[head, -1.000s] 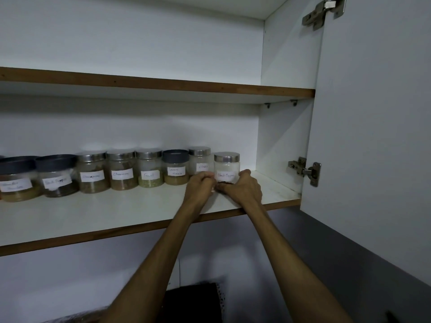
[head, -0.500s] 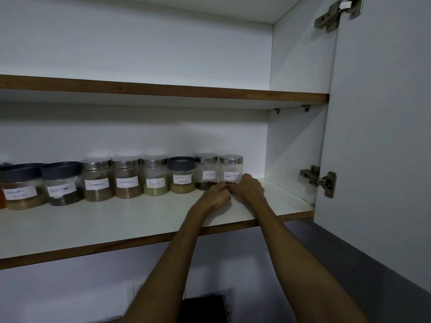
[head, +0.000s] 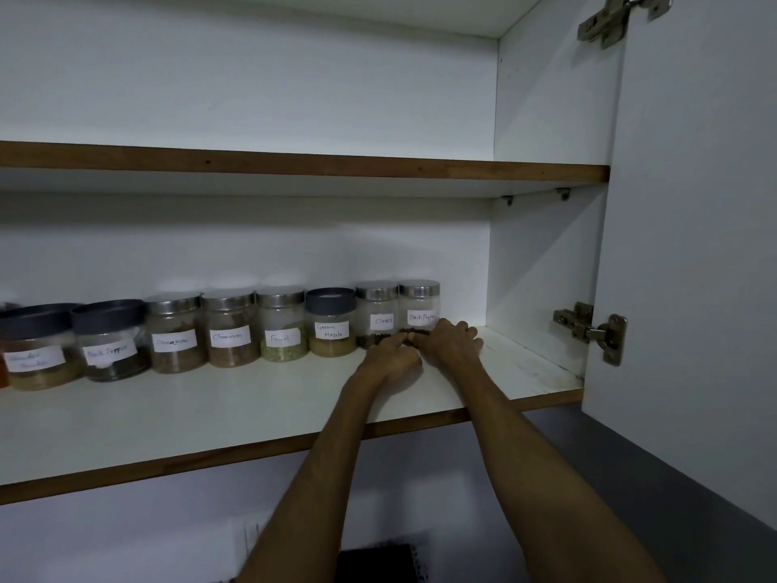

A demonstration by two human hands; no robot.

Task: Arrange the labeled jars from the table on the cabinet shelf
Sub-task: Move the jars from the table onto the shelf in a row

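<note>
Several labeled jars stand in a row at the back of the lower cabinet shelf point(head: 218, 418). The black pepper jar point(head: 420, 305), with a silver lid, stands at the right end, touching the cloves jar point(head: 377, 313). Left of them are the garam masala jar point(head: 330, 326), the fennel jar point(head: 281, 330) and more jars. Both my hands lie on the shelf in front of the black pepper jar. Fingertips of my left hand point(head: 393, 357) touch its base. My right hand point(head: 450, 342) touches the base with its thumb side, its fingers spread loosely to the jar's right.
The upper shelf point(head: 294, 164) holds nothing in view. The open cabinet door point(head: 693, 246) stands at the right with hinges point(head: 588, 330). The cabinet's side wall point(head: 542, 267) is right of the last jar. A dark object point(head: 378, 561) lies below.
The black pepper jar went from the shelf's middle depth to the back, in line beside the cloves jar. Both hands followed it and dropped to its base.
</note>
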